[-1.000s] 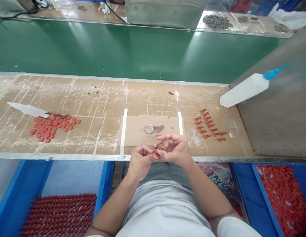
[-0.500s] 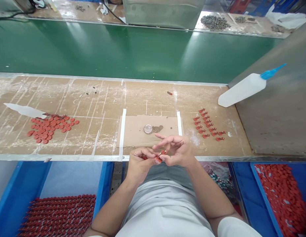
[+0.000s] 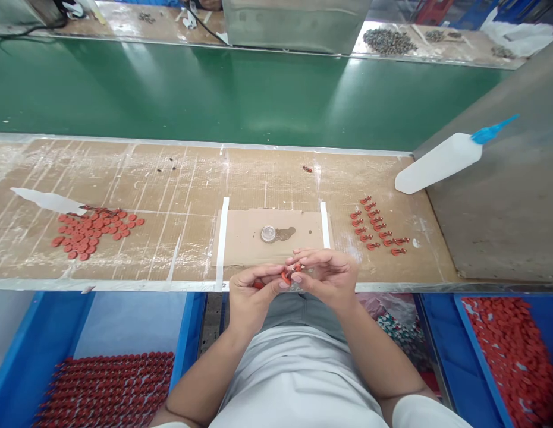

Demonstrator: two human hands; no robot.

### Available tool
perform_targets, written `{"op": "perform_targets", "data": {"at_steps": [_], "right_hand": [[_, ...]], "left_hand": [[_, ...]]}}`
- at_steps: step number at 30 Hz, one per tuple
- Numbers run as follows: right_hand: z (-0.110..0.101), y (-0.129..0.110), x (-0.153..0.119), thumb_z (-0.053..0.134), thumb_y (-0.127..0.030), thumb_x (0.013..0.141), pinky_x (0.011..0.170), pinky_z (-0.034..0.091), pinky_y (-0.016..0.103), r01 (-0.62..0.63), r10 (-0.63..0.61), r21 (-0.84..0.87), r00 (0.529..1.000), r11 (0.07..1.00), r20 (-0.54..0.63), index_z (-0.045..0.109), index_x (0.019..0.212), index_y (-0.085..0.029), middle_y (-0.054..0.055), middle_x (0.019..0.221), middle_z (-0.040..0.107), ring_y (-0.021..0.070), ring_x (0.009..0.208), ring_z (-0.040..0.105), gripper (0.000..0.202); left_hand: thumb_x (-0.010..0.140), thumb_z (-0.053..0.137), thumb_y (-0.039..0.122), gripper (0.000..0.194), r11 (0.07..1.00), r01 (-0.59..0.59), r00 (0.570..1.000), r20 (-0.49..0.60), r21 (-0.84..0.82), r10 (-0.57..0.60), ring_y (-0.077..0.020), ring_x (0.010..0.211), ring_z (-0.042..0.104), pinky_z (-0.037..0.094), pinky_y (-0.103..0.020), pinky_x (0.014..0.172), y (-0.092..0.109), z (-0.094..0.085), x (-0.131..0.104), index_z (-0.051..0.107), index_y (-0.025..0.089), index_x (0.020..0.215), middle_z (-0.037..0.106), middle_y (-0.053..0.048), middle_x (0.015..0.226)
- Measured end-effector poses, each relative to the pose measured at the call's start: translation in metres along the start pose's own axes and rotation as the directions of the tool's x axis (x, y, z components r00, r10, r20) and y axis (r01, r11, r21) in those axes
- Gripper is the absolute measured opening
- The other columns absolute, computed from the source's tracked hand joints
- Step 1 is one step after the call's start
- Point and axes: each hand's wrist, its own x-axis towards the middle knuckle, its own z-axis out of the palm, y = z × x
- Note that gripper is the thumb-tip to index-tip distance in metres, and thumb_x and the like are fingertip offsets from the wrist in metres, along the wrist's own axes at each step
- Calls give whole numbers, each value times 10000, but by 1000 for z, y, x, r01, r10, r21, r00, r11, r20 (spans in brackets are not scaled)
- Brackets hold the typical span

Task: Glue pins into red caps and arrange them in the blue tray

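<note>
Over the front edge of the bench, my two hands meet. My left hand (image 3: 250, 302) is closed, pinching a red disc (image 3: 285, 277) between thumb and forefinger; another red piece (image 3: 258, 285) shows within its curled fingers. My right hand (image 3: 333, 277) is closed by thumb and fingertips on a small red part with a shiny end (image 3: 298, 268), right against the disc. Whether the two are joined I cannot tell. Just beyond lies a cardboard sheet (image 3: 241, 238) held by white tape, bearing a small round clear dish (image 3: 268, 233) beside a wet brown stain.
Loose red discs (image 3: 91, 229) lie at left beside a white-handled tool (image 3: 47, 200). Red assemblies (image 3: 374, 226) stand in rows at right, near a white bottle with blue nozzle (image 3: 441, 163) leaning by a metal box (image 3: 495, 196). Blue bins (image 3: 191, 333) flank my lap. A green belt (image 3: 178, 95) runs behind.
My right hand's fingers have curled in from being stretched out, and the hand has shifted slightly right. The small red part has turned in its grip. My left hand barely moved.
</note>
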Motion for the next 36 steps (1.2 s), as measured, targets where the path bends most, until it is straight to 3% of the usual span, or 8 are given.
{"op": "perform_targets", "data": {"at_steps": [5,11,15,24,30,36], "right_hand": [[4,-3,-2,806,-165,625,837,586,418,-7,5,-28,999,1000,-50,687,828,-242,16,803,753,215,762,722,248],[11,-9,-7,803,-126,619,737,612,353,30,-64,-184,981,983,-185,683,907,-254,5,785,752,197,717,721,338],[13,-7,-7,805,-135,604,722,608,381,97,-157,-281,968,955,-197,684,943,-272,-4,766,750,208,677,715,386],[8,-6,-1,791,-81,595,698,601,340,421,-480,-456,877,784,-16,659,948,-258,-28,732,750,157,591,704,416],[-1,-11,-2,801,-78,609,728,603,301,534,-544,-505,827,678,143,644,975,-258,-17,837,758,147,691,724,437],[-1,-11,-2,795,-107,641,732,602,299,515,-539,-555,831,654,136,640,980,-270,-28,821,757,149,696,725,407]], "left_hand": [[615,797,131,198,999,6,999,-41,-46,-8,-175,775,708,591,-245,653,0,0,0,750,240,774,750,-25,833],[640,776,134,191,1000,7,1000,-7,-30,-7,-170,790,689,593,-241,623,1,1,0,762,236,801,733,-39,884],[646,766,115,199,999,-49,999,-10,-15,49,-187,823,683,597,-266,640,0,2,0,765,241,801,725,-43,892],[683,713,30,302,963,-241,969,88,121,232,-188,852,681,589,-326,745,-1,-6,-2,758,265,867,718,-35,908],[699,700,35,303,936,-289,956,112,202,271,-187,872,682,586,-301,732,3,-5,-3,757,271,881,728,-43,940],[685,722,63,253,948,-248,969,32,201,247,-189,858,686,567,-320,778,0,-3,-1,758,265,834,739,-36,900]]}}
